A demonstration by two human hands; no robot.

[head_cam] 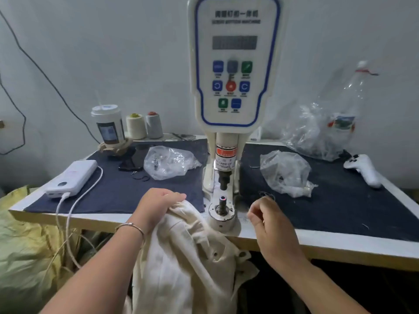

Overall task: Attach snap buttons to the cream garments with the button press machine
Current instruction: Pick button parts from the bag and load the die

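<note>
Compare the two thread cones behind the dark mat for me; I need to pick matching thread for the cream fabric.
The left thread cone is wound with cream thread and has a yellow-green core top; the right thread cone is wound with grey thread and has an orange-red core top. The cream one stands next to the lidded paper cup, the grey one nearer the button press machine. Both stand upright, side by side, similar in size.

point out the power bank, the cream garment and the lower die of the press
power bank [72, 178], head view, top face
cream garment [181, 257], head view, middle folds
lower die [222, 198], head view, top tip
</note>
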